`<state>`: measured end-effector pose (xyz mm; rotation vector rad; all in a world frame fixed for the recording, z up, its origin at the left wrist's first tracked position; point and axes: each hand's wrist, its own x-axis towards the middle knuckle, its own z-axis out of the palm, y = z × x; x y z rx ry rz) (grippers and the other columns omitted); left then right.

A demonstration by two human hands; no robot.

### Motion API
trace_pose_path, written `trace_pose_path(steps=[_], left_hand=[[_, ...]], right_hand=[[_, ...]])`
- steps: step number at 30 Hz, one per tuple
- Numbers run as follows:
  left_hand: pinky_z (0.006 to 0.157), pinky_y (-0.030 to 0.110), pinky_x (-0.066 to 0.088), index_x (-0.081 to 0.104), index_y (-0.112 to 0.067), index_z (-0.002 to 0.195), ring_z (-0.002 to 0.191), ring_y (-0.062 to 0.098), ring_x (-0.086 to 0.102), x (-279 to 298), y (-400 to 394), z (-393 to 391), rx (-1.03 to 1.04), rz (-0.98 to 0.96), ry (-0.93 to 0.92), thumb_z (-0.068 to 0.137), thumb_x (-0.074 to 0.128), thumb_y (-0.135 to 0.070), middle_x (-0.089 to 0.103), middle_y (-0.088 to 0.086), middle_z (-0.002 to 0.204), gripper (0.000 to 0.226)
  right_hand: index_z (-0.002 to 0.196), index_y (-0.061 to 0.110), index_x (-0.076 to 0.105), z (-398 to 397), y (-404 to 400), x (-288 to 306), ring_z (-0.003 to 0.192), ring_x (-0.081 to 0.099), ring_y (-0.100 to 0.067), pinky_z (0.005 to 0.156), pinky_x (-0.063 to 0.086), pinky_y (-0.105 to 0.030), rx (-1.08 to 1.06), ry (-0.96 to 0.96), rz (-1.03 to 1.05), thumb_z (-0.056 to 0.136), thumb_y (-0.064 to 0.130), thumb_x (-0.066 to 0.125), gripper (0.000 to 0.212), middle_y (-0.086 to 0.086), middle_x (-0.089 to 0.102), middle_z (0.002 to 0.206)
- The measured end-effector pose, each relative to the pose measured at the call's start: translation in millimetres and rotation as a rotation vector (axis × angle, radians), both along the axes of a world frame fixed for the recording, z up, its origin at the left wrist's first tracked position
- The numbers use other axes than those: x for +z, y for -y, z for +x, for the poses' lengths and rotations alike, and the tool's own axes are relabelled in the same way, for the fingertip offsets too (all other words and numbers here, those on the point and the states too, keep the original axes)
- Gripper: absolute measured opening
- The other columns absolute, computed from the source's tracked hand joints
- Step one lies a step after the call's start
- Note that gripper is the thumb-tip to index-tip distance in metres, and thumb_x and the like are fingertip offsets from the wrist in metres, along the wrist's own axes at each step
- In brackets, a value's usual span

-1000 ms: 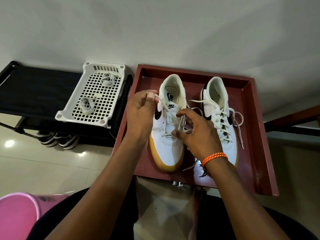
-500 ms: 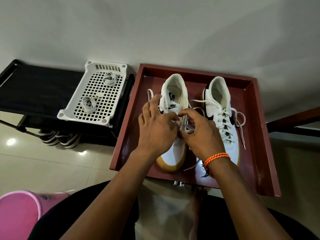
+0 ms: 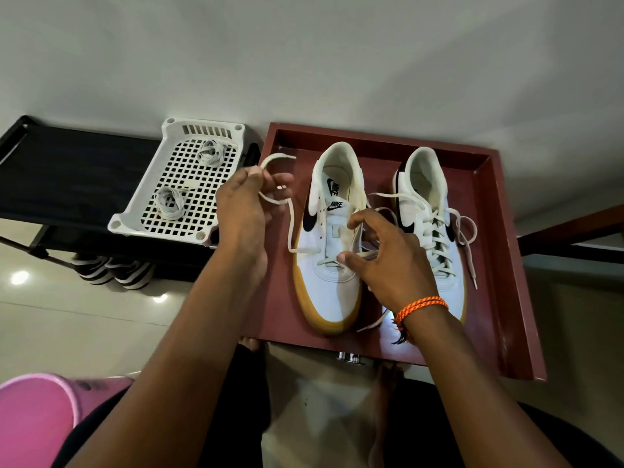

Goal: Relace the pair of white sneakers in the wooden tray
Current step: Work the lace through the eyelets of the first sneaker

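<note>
Two white sneakers with black swooshes and tan soles stand side by side in the red-brown wooden tray (image 3: 499,251). The left sneaker (image 3: 332,285) has a cream lace (image 3: 291,224) through only its lowest eyelets. My left hand (image 3: 244,204) pinches the free end of that lace, pulled out to the left over the tray's rim. My right hand (image 3: 385,258) rests on the left sneaker's right side and pinches the other strand near the eyelets. The right sneaker (image 3: 435,231) is laced up its full length, its lace ends lying loose.
A white perforated basket (image 3: 135,221) with two coiled laces sits on a black rack (image 3: 67,177) left of the tray. Striped shoes (image 3: 108,270) lie under the rack. A pink tub (image 3: 37,413) is at the bottom left. A wall rises behind.
My left hand moved from the left sneaker's tongue out to the left, drawing the lace's free end with it. My right hand stayed on the sneaker's eyelets.
</note>
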<state>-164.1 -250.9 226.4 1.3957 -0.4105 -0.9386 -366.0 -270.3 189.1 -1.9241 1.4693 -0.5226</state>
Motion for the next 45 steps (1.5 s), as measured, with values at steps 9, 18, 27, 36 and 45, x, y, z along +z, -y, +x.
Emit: trace_pose_path(steps=[9,18,27,36,45], left_hand=[[0.110,0.045,0.044,0.056,-0.023,0.143,0.134,0.029,0.049,-21,-2,-8,-0.155,0.430,0.756,0.094,0.065,-0.025,0.051,0.006,0.148,0.050],[0.082,0.045,0.061,0.066,-0.025,0.103,0.086,0.013,0.069,-26,-8,-17,-0.456,0.454,0.784,0.083,0.085,-0.055,0.070,-0.008,0.088,0.041],[0.055,0.019,0.048,0.075,-0.019,0.092,0.060,0.003,0.069,-27,-4,-15,-0.411,0.420,0.787,0.087,0.077,-0.022,0.074,-0.003,0.072,0.006],[0.053,0.021,0.041,0.075,-0.021,0.088,0.054,0.003,0.065,-31,-4,-10,-0.406,0.392,0.826,0.083,0.074,-0.016,0.071,-0.002,0.067,0.007],[0.070,0.040,0.062,0.075,-0.024,0.096,0.071,0.017,0.072,-34,-4,-14,-0.440,0.403,0.857,0.082,0.075,-0.023,0.073,-0.005,0.073,0.014]], right_hand=[[0.132,0.042,0.059,5,-7,1,0.093,0.068,-0.016,0.076,0.057,-0.035,0.047,-0.113,-0.148,0.093,0.038,0.075,0.043,0.005,0.063,0.113],[0.099,0.035,0.077,22,-15,3,0.153,0.024,-0.029,0.110,0.033,-0.053,0.086,-0.226,-0.405,0.093,0.030,0.072,0.009,0.006,0.028,0.168],[0.082,0.027,0.070,35,-23,-11,0.160,0.010,-0.026,0.112,0.024,-0.059,0.135,-0.225,-0.262,0.094,0.023,0.067,0.013,0.014,0.017,0.174],[0.062,0.027,0.070,35,-9,-16,0.125,0.051,-0.032,0.101,0.050,-0.050,-0.037,0.442,-0.053,0.079,0.031,0.061,0.020,0.026,0.054,0.135],[0.050,0.027,0.048,40,-21,-3,0.101,0.046,-0.024,0.081,0.039,-0.039,-0.438,0.265,-0.092,0.088,0.041,0.053,0.040,0.002,0.056,0.099]])
